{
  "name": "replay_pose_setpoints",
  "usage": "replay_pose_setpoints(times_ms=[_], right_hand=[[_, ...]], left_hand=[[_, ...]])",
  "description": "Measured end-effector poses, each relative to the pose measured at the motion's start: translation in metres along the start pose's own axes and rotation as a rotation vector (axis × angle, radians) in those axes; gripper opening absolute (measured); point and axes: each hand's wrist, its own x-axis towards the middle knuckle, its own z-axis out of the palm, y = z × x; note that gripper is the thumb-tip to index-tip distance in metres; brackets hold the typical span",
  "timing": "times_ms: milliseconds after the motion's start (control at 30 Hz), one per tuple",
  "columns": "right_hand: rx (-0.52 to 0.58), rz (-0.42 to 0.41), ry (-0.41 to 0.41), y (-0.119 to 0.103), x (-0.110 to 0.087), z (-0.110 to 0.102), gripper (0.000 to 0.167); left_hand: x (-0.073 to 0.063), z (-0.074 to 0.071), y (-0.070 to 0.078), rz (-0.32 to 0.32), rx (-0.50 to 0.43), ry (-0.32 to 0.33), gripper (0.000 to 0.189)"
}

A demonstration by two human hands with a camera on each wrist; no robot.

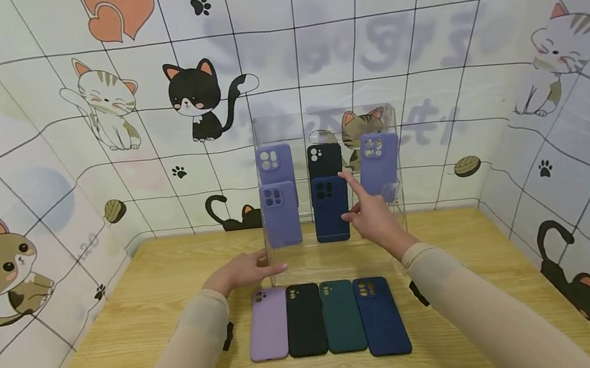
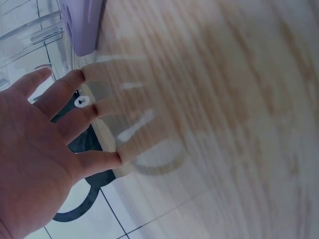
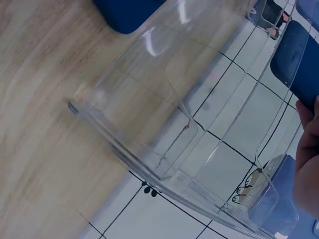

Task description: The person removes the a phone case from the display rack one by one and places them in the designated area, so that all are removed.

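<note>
A clear display rack (image 1: 277,129) stands at the back of the table, holding several phone cases upright. My right hand (image 1: 379,218) holds the right edge of a navy phone case (image 1: 331,219) in the rack's middle column; the index fingertip is at its top corner and the thumb lower on its side. In the right wrist view, only part of that hand (image 3: 308,154) shows beside the case. My left hand (image 1: 243,271) is at the rack's lower left side. Its fingers are spread and fairly straight against a clear panel in the left wrist view, holding nothing.
In the rack are two purple cases (image 1: 283,222) at left, a black case (image 1: 324,159) behind the navy one, and a purple case (image 1: 379,167) at right. On the table lie a lilac case (image 1: 268,328), black case (image 1: 305,324), green case (image 1: 343,319) and another navy case (image 1: 383,320).
</note>
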Motion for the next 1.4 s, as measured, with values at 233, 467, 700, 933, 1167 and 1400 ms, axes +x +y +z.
replay_pose_setpoints(times_ms=[233,467,700,933,1167,1400], right_hand=[[0.009,-0.096,0.089,-0.003,0.002,-0.015,0.099],[0.048,-0.073,0.061,-0.019,-0.004,-0.054,0.096],[0.048,-0.035,-0.002,-0.031,-0.019,-0.086,0.101],[0.039,0.006,-0.095,-0.032,-0.044,-0.114,0.105],[0.077,0.087,-0.186,-0.015,-0.069,-0.129,0.107],[0.126,0.162,-0.265,0.012,-0.091,-0.135,0.108]], left_hand=[[0.000,0.002,-0.002,-0.002,0.000,-0.008,0.115],[0.001,0.001,0.001,-0.003,0.001,-0.008,0.117],[-0.001,0.000,0.002,-0.004,0.001,-0.005,0.116],[-0.002,0.001,0.000,-0.008,0.017,-0.003,0.117],[-0.002,0.001,0.001,-0.004,0.023,-0.005,0.117],[-0.002,0.000,0.002,0.003,0.022,-0.007,0.118]])
